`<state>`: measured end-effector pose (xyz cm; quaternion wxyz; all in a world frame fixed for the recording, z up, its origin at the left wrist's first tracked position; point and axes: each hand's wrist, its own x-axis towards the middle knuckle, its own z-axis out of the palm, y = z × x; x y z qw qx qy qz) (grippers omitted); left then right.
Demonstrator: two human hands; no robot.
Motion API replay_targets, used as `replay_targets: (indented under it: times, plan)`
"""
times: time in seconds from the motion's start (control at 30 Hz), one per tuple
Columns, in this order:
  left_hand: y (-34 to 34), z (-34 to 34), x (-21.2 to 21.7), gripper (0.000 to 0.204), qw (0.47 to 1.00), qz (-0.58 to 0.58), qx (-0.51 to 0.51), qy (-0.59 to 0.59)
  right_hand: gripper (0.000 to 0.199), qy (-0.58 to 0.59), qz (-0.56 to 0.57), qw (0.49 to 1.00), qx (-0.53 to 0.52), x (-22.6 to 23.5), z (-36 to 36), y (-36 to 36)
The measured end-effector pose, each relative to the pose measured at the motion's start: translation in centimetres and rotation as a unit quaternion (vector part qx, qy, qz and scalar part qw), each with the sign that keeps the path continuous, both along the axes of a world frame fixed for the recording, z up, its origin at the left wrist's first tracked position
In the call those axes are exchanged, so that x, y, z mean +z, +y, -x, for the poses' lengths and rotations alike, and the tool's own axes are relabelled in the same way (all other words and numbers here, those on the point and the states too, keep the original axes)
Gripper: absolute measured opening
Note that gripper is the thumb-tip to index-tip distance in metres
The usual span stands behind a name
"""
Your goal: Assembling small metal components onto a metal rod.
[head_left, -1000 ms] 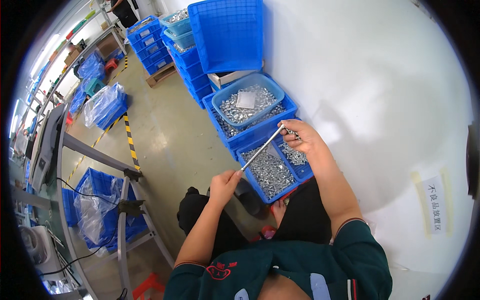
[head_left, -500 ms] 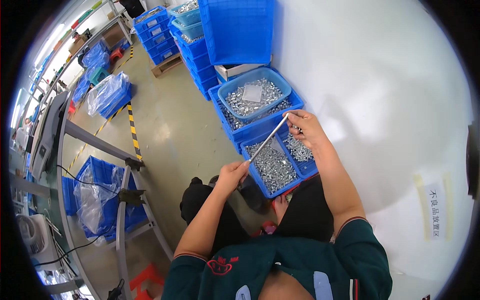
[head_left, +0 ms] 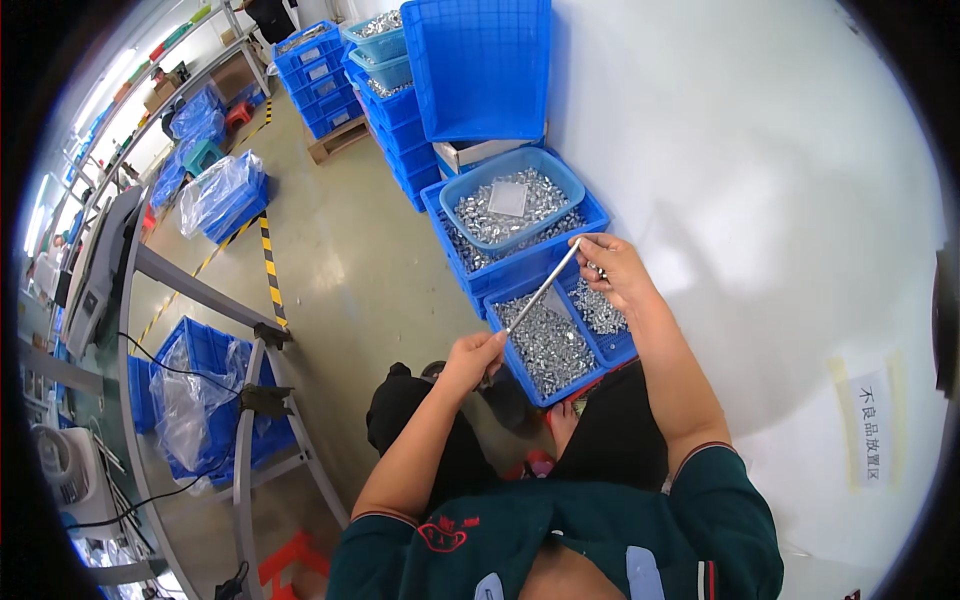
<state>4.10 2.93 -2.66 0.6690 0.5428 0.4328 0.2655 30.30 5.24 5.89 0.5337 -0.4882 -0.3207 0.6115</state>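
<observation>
A thin silvery rod (head_left: 545, 287) slants between my two hands. My left hand (head_left: 475, 358) is closed around its lower, nearer end. At the farther end, my right hand (head_left: 614, 270) pinches the tip between thumb and finger. Small shiny metal pieces show against the curled fingers of that right hand; their exact kind is too small to tell. Below the rod stands a blue divided bin (head_left: 589, 337), with small metal parts (head_left: 550, 355) in both compartments. The right forearm and hand cover part of its right side.
Beyond the bin, a light blue basin (head_left: 578, 188) of metal parts sits in a larger blue crate (head_left: 490, 280). Stacked blue crates (head_left: 403, 140) stand farther back. A white wall (head_left: 780, 250) borders the right; a grey metal frame (head_left: 243, 450) stands left, with a cable across it.
The whole view has shifted slightly, so the scene sits a little lower. Both hands keep their hold on the rod.
</observation>
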Motion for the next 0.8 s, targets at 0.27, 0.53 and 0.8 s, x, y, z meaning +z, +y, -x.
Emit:
replay_targets:
  times: [0.27,0.53,0.8]
  plan:
    - [-0.4,-0.1,-0.3,0.043,1.0,0.019,0.01,0.006,0.018,0.035,-0.043,0.998,-0.015,-0.7,1.3,0.5]
    - [-1.2,-0.1,0.4,0.04,0.891,-0.321,0.154,0.281,0.018,-0.008,0.037,0.999,-0.018,-1.4,2.4,0.9]
    - [-0.7,0.6,0.0,0.042,0.988,-0.088,0.085,0.096,0.018,-0.014,0.03,0.999,0.018,-1.2,2.3,0.6]
